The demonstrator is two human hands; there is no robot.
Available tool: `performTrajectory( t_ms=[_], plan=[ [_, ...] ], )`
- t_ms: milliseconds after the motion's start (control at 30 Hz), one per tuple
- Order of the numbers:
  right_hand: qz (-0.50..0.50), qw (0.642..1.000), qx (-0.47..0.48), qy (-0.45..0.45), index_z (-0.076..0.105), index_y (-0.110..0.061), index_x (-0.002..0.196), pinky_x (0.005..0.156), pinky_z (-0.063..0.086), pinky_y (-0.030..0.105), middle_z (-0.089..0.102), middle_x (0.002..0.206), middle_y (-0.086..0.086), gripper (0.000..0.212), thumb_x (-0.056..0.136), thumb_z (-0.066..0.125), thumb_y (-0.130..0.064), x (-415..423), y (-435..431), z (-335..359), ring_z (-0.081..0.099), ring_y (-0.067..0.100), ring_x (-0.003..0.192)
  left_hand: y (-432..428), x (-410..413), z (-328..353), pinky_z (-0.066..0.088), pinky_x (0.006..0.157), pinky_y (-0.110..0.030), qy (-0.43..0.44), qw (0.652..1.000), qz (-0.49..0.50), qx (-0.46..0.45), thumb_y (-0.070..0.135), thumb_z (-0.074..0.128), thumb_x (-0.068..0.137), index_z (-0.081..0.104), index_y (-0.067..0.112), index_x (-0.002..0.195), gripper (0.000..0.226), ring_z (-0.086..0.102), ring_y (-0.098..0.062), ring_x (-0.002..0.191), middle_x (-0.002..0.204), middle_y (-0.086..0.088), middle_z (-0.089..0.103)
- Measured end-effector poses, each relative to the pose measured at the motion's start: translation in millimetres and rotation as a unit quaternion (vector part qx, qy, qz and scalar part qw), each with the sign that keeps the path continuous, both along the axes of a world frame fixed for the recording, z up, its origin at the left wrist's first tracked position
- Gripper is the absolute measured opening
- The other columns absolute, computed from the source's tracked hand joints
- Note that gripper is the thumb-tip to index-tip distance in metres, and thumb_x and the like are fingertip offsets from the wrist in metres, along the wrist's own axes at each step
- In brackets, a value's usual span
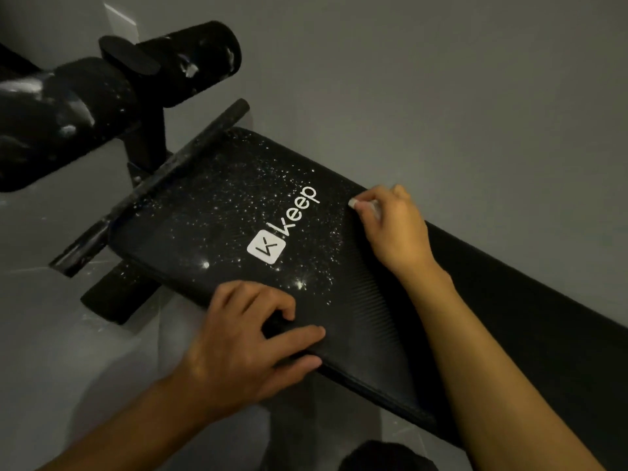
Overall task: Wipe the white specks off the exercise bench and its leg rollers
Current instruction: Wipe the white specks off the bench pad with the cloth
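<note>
Your left hand [238, 341], lower centre: fingers half bent, tips on the near edge of the exercise bench [373, 317], likely bracing it. Whether they hold anything cannot be told.
Bench pad, centre: white specks [217, 198] lie thick around the white lettering "keep" [300, 209] and a square K badge [265, 247].
Your right hand [390, 232], right of centre: fingers pinch a small white wipe [368, 207] against the pad's far edge, seemingly placed to sweep inward.
Leg rollers [204, 59], upper left: speckled, not yet clean.
</note>
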State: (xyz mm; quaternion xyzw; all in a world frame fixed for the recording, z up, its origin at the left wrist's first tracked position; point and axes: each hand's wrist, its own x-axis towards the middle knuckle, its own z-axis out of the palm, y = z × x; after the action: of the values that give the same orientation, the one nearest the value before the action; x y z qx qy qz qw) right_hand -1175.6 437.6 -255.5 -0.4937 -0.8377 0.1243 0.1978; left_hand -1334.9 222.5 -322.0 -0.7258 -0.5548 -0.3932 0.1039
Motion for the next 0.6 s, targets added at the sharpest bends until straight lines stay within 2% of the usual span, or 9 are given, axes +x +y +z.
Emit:
performTrajectory(
  t_ms=[67, 200, 267, 367, 467, 600],
  plan=[
    [-0.013, 1.000, -0.001, 0.006, 0.065, -0.029, 0.118, 0.089, 0.053, 0.044, 0.049, 0.105, -0.005, 0.023, 0.103, 0.053, -0.042, -10, 3, -3, 0.054, 0.009, 0.088, 2, -5, -3, 0.035, 0.087, -0.038, 0.001, 1.000, -0.031, 0.007, 0.056, 0.061, 0.098, 0.076, 0.038, 0.109, 0.026, 0.051, -0.019, 0.095, 0.103, 0.004, 0.057],
    [0.040, 0.999, 0.000, 0.006, 0.067, -0.030, 0.119, 0.072, 0.047, 0.029, 0.045, 0.096, -0.010, 0.024, 0.101, 0.054, -0.040, 1, -40, 2, 0.050, 0.004, 0.083, 4, -15, -8, 0.040, 0.084, -0.038, 0.004, 0.997, -0.072, 0.024, 0.052, 0.063, 0.098, 0.080, 0.038, 0.107, 0.024, 0.053, -0.020, 0.095, 0.106, 0.006, 0.056],
    [0.060, 0.998, -0.019, -0.011, 0.067, -0.029, 0.120, 0.071, 0.047, 0.030, 0.045, 0.096, -0.010, 0.027, 0.101, 0.052, -0.042, 13, -68, 6, 0.050, 0.005, 0.084, 7, -19, -5, 0.041, 0.081, -0.037, -0.005, 0.996, -0.084, 0.029, 0.050, 0.064, 0.098, 0.082, 0.036, 0.101, 0.023, 0.055, -0.019, 0.093, 0.100, 0.007, 0.062],
    [0.047, 0.997, -0.037, -0.043, 0.066, -0.029, 0.122, 0.071, 0.050, 0.039, 0.042, 0.098, -0.011, 0.032, 0.101, 0.049, -0.047, 20, -80, 12, 0.050, 0.008, 0.084, 11, -22, 2, 0.040, 0.076, -0.035, -0.016, 0.994, -0.103, 0.023, 0.047, 0.063, 0.099, 0.082, 0.035, 0.094, 0.022, 0.055, -0.017, 0.089, 0.088, 0.007, 0.069],
    [0.008, 0.998, -0.019, -0.055, 0.067, -0.025, 0.120, 0.074, 0.052, 0.043, 0.044, 0.098, -0.007, 0.029, 0.100, 0.053, -0.042, 2, -47, 12, 0.050, 0.008, 0.081, 14, -23, 5, 0.040, 0.071, -0.035, -0.010, 0.995, -0.098, 0.011, 0.047, 0.066, 0.098, 0.081, 0.035, 0.093, 0.020, 0.060, -0.017, 0.083, 0.086, 0.007, 0.070],
    [-0.058, 0.998, -0.002, -0.021, 0.068, -0.023, 0.117, 0.076, 0.053, 0.040, 0.047, 0.099, 0.000, 0.021, 0.102, 0.058, -0.034, -23, -13, 4, 0.055, 0.012, 0.080, 16, -28, 3, 0.041, 0.063, -0.036, 0.000, 0.992, -0.123, 0.029, 0.048, 0.073, 0.093, 0.080, 0.032, 0.096, 0.018, 0.065, -0.020, 0.073, 0.086, 0.005, 0.069]
  ],
)
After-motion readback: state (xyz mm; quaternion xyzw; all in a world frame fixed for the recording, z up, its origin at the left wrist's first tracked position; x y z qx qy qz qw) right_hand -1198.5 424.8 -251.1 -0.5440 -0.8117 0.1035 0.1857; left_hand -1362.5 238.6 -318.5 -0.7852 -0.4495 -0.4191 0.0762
